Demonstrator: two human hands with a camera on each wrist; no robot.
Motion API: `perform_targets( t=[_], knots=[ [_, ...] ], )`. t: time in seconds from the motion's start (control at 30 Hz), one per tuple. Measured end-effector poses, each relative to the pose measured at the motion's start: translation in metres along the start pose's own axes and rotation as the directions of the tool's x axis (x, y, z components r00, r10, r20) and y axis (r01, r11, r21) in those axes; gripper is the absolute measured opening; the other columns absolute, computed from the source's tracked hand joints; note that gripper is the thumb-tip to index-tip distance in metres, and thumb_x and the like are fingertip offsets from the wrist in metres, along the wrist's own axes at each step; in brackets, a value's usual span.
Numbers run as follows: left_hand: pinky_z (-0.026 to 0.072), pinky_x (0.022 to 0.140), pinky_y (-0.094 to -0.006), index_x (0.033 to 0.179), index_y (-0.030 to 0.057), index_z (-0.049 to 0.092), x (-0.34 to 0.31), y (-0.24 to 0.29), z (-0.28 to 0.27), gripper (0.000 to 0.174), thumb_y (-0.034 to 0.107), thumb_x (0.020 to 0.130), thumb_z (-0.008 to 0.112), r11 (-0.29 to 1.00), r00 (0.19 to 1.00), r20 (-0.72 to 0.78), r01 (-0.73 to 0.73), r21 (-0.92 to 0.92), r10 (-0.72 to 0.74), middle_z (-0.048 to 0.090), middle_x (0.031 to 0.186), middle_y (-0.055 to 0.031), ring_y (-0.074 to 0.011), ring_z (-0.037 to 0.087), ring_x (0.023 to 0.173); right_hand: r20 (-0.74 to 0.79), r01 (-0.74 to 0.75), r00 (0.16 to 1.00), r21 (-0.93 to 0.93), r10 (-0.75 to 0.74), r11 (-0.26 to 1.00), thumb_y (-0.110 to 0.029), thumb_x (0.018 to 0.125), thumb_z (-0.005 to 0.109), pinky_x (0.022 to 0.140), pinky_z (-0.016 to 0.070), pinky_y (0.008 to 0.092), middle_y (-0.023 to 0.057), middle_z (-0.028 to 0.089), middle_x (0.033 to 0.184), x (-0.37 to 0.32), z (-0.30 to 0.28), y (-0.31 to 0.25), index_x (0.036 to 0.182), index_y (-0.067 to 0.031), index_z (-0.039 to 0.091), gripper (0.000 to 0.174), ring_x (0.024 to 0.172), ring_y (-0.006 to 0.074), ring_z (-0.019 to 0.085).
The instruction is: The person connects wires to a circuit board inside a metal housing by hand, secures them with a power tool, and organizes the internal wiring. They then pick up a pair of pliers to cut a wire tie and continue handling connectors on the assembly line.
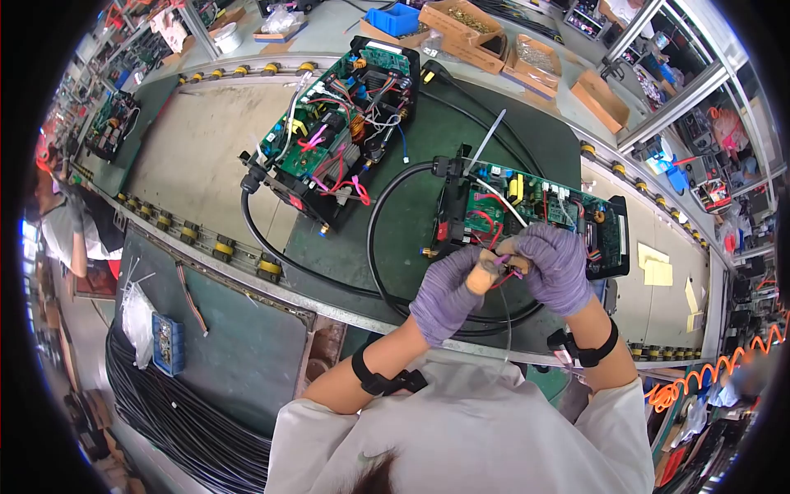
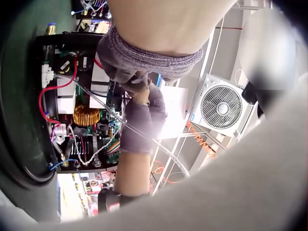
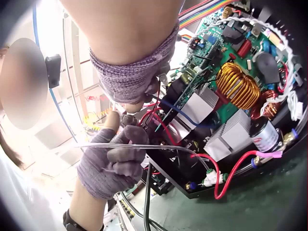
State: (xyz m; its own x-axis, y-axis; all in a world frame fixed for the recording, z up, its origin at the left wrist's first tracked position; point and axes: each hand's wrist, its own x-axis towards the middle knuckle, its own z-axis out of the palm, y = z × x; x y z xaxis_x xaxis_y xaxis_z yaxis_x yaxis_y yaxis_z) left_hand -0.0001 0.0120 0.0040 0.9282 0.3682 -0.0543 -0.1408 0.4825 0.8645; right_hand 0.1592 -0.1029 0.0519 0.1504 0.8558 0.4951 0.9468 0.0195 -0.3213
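In the head view both gloved hands meet at the front of an opened electronic unit (image 1: 535,202) with green circuit boards. My left hand (image 1: 448,292), fingers curled, pinches a thin red wire near a purple-pink terminal (image 1: 500,259). My right hand (image 1: 553,267) pinches the same small spot from the other side; the fingers partly hide what lies between them. In the right wrist view, red wires (image 3: 166,126) run from the unit to the fingertips. A clear thin tube (image 3: 130,146) passes across the left hand there. A copper-wound coil (image 3: 238,86) and finned heat sinks (image 3: 228,134) show inside the unit.
A second opened unit (image 1: 337,123) sits at the left on the green mat (image 1: 346,259). Thick black cables (image 1: 374,239) loop across the mat between the units. Conveyor rollers (image 1: 222,247) line the near edge. Cardboard boxes (image 1: 465,37) and a blue bin (image 1: 393,20) stand beyond.
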Motion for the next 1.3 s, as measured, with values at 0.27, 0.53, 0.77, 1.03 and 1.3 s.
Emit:
perform_targets(
  t=[0.27, 0.53, 0.77, 1.03, 1.3],
  knots=[
    [0.0487, 0.07, -0.0276, 0.101, 0.002, 0.065, 0.008, -0.029, -0.001, 0.023, 0.024, 0.095, 0.062, 0.864, 0.948, -0.093, -0.233, 0.447, 0.304, 0.065, 0.084, -0.0052, -0.0117, 0.057, 0.074, 0.021, 0.049, 0.999, 0.052, -0.05, 0.997, -0.018, 0.075, 0.078, 0.064, 0.052, 0.0351, 0.0051, 0.067, 0.078, -0.001, -0.004, 0.008, 0.089, -0.0095, 0.068, 0.019, 0.069, 0.0246, 0.064],
    [0.0524, 0.066, -0.0339, 0.099, 0.0031, 0.066, 0.005, -0.031, 0.001, 0.021, 0.022, 0.09, 0.067, 0.661, 0.866, -0.044, -0.347, 0.665, 0.499, 0.067, 0.087, -0.0141, -0.0264, 0.065, 0.072, -0.091, -0.172, 0.983, -0.176, 0.158, 0.969, -0.009, 0.064, 0.077, 0.062, 0.0498, 0.0365, 0.0084, 0.064, 0.075, 0.021, -0.003, -0.011, 0.082, -0.0093, 0.071, 0.019, 0.067, 0.0272, 0.062],
    [0.0533, 0.065, -0.0379, 0.097, 0.0047, 0.067, 0.007, -0.039, -0.011, 0.025, 0.025, 0.084, 0.07, 0.587, 0.846, 0.039, -0.401, 0.704, 0.532, 0.066, 0.086, -0.0149, -0.0338, 0.065, 0.075, 0.003, -0.115, 0.99, -0.531, 0.138, 0.84, -0.005, 0.065, 0.071, 0.068, 0.0497, 0.0418, 0.0112, 0.064, 0.082, 0.038, 0.004, -0.024, 0.086, -0.0078, 0.07, 0.021, 0.077, 0.0307, 0.063],
    [0.0519, 0.061, -0.0376, 0.094, 0.006, 0.067, 0.01, -0.047, -0.005, 0.025, 0.029, 0.084, 0.071, 0.593, 0.855, 0.018, -0.375, 0.713, 0.518, 0.065, 0.08, -0.0135, -0.0307, 0.064, 0.07, 0.108, -0.155, 0.961, -0.551, 0.254, 0.82, -0.01, 0.07, 0.07, 0.067, 0.0504, 0.0416, 0.0132, 0.064, 0.08, 0.057, 0.003, -0.035, 0.084, -0.0065, 0.071, 0.014, 0.074, 0.0317, 0.064],
    [0.0529, 0.063, -0.0374, 0.093, 0.0055, 0.067, 0.013, -0.044, -0.017, 0.024, 0.028, 0.083, 0.071, 0.593, 0.828, 0.004, -0.404, 0.697, 0.56, 0.066, 0.082, -0.0138, -0.03, 0.065, 0.071, -0.022, -0.411, 0.908, -0.235, 0.418, 0.881, -0.01, 0.073, 0.073, 0.064, 0.0523, 0.0366, 0.0159, 0.066, 0.072, 0.051, 0.009, -0.039, 0.079, -0.003, 0.071, 0.009, 0.069, 0.0312, 0.067]
  ],
)
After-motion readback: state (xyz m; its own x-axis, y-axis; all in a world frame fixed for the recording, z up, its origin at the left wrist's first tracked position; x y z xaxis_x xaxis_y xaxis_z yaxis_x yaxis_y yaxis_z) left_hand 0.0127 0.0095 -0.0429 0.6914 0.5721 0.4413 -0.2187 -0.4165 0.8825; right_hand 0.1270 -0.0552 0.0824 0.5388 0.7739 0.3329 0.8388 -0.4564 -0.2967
